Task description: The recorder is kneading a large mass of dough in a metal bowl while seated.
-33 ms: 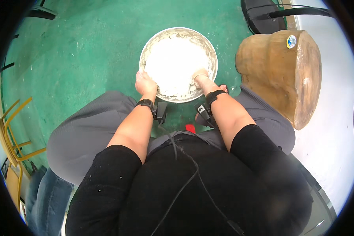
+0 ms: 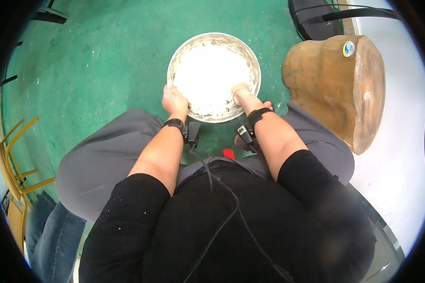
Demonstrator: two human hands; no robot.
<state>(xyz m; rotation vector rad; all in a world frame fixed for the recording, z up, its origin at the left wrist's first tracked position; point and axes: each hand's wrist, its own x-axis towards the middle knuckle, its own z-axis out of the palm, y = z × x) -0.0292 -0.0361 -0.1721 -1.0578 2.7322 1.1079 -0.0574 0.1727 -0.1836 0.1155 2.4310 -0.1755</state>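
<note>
A wide metal bowl stands on the floor between my feet, its inner wall smeared with pale residue. A bright white, floury mass fills much of it, too overexposed to show its texture. At the bowl's near left side, my left hand is closed on the rim. My right hand reaches over the near right edge and is sunk in the white mass. Its fingers are hidden there, so their pose does not show.
A carved wooden stump stool stands to the right, beside a white wall. A yellow-framed chair is at the left, with a person's jeans-clad leg below it. Black device cables hang over my front. A black stand base lies at the far right.
</note>
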